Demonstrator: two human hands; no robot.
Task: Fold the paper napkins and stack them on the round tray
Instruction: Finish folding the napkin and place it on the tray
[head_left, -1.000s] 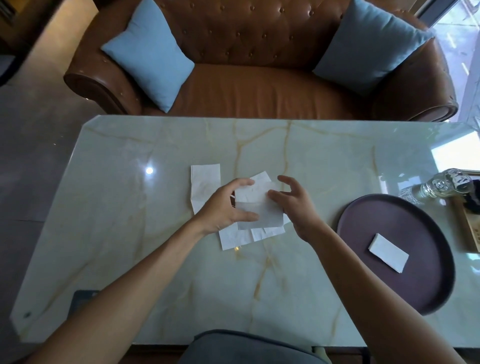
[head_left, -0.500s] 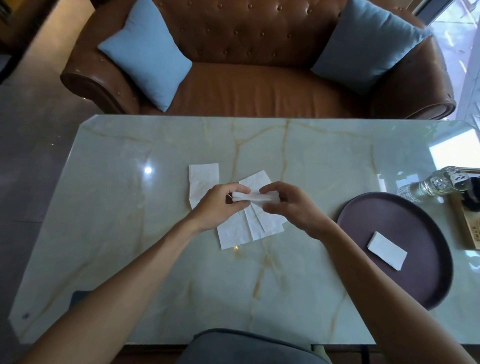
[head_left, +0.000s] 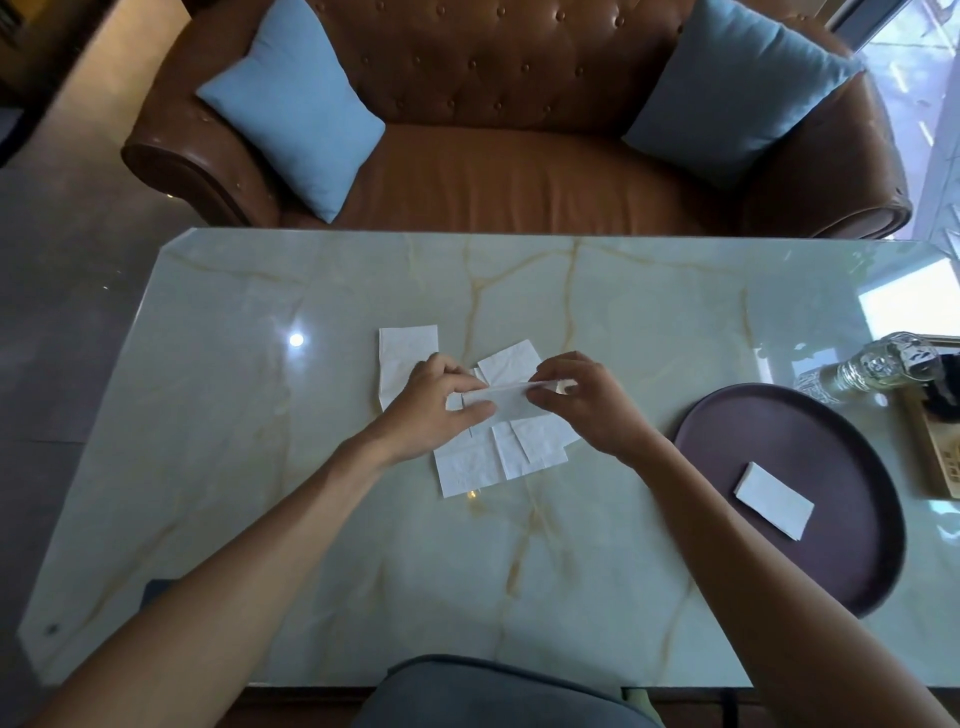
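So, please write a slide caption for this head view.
Both hands fold a paper napkin beside the round tray.

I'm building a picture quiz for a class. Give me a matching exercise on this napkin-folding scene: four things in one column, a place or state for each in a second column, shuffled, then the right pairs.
Things
1. folded white paper napkin
2. white paper napkin being folded
3. clear glass bottle
4. light blue square cushion

Places or states
A. lying on its side beyond the tray
B. pinched between the left hand and the right hand
C. on the brown leather sofa
D. resting on the dark round tray

Pairs: 1-D, 2-B, 3-A, 4-C
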